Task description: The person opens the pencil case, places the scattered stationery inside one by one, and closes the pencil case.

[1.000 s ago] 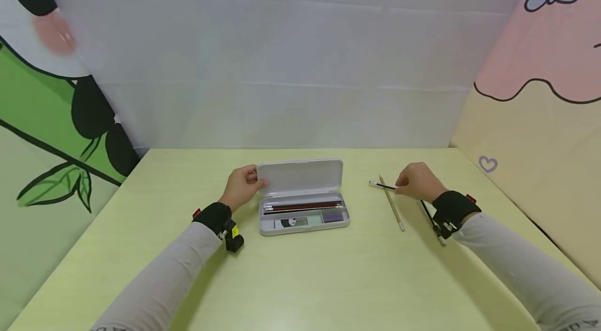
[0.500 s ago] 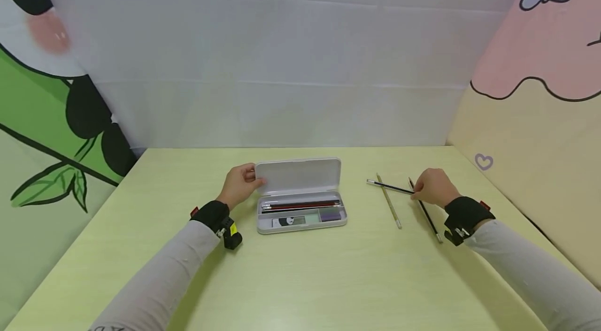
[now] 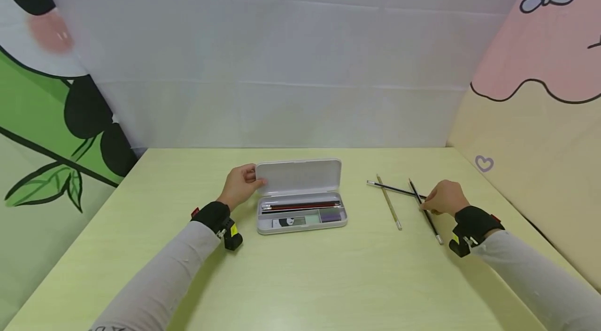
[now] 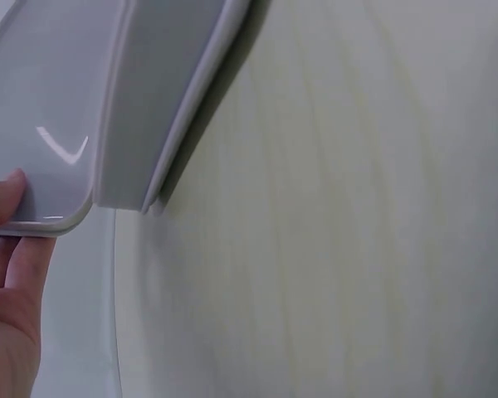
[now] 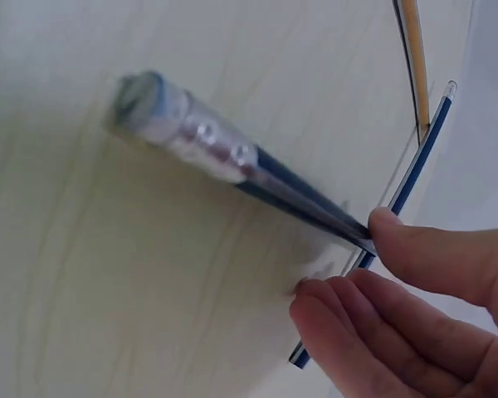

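Observation:
My left hand (image 3: pixel 240 185) pinches the left edge of the raised lid (image 3: pixel 300 177) of a white pencil case (image 3: pixel 263 229), thumb inside and fingers behind. Several dark and reddish pencils (image 3: pixel 300 207) lie in the case's back slot. My right hand (image 3: pixel 445 198) is at a black pencil (image 3: pixel 429 221). In the right wrist view, a gap shows between the thumb (image 5: pixel 423 253) and the fingertips (image 5: pixel 315 303), with the pencil's silver end pointing toward the camera. A dark blue pencil (image 3: pixel 394 188) lies across that pencil and a yellowish pencil (image 3: pixel 389 203).
The pencil case's front compartments hold a panda-printed item (image 3: pixel 287 222), a pale green block (image 3: pixel 312 219) and a purple block (image 3: pixel 331 215). A light yellow table (image 3: pixel 300 279) lies under everything. A pale wall (image 3: pixel 300 59) stands behind, with printed panels on both sides.
My right hand has laid the dark blue pencil down across the others, let it go, and moved right and nearer to the black pencil. My left hand still holds the lid.

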A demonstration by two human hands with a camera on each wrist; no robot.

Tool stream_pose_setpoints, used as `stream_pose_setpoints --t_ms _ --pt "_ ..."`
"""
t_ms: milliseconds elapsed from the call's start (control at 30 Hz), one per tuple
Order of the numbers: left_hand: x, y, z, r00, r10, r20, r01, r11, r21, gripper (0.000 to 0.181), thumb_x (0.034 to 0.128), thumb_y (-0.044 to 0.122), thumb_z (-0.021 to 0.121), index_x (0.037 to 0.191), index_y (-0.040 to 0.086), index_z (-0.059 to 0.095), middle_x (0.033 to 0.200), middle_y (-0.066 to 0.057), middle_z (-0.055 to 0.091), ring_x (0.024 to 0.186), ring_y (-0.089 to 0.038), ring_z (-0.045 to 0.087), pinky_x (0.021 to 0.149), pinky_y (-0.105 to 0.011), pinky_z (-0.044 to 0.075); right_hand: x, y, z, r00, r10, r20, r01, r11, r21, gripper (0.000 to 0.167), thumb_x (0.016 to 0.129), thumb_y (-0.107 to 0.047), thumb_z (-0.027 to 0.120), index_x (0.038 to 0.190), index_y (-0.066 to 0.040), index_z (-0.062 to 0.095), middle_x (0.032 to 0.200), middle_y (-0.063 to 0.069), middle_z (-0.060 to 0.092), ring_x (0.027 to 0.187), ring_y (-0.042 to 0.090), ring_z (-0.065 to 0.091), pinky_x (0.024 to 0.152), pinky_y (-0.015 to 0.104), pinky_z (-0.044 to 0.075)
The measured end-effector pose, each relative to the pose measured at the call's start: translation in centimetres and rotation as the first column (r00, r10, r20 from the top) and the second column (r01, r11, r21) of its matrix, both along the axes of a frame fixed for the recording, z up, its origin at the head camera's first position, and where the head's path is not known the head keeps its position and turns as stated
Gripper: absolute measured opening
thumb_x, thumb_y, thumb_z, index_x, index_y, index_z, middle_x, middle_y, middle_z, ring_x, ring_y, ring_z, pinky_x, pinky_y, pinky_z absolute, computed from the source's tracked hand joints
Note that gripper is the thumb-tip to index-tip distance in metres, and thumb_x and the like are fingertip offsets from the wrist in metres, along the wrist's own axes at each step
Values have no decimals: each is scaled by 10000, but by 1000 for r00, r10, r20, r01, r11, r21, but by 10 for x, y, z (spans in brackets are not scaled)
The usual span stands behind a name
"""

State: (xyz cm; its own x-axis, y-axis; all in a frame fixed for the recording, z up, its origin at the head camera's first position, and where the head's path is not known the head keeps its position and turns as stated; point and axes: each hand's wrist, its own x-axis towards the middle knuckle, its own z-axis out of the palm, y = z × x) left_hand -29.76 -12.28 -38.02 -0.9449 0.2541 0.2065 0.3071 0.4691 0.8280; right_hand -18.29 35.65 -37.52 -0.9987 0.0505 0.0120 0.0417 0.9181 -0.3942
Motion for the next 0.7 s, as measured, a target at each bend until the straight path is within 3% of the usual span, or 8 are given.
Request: stream_pose_setpoints --t_ms 167,433,700 --pt "0 0 1 1000 -1 0 1 1000 -1 316 872 18 668 1173 -56 610 1170 -260 663 1116 -372 649 945 -455 535 -1 -1 0 999 -27 37 27 1000 -6 235 812 -206 742 737 16 756 579 65 689 563 152 656 856 548 489" --pt "2 0 2 1000 1 -3 -1 1000 4 310 872 13 665 1168 -60 612 1164 -262 665 1109 -374 653 938 -454 539 -1 -8 -1 998 -58 35 62 989 -133 233 795 -143 750 788 89 737 566 62 682 511 150 671 593 320 566" --pt "1 -1 0 1000 6 -1 -6 1000 6 316 864 23 677 1165 -52 615 1154 -260 670 1099 -373 658 919 -446 551 -3 -13 10 1000 -20 17 21 996 -83 219 809 -141 737 800 78 738 601 88 690 536 172 673 640 351 550"
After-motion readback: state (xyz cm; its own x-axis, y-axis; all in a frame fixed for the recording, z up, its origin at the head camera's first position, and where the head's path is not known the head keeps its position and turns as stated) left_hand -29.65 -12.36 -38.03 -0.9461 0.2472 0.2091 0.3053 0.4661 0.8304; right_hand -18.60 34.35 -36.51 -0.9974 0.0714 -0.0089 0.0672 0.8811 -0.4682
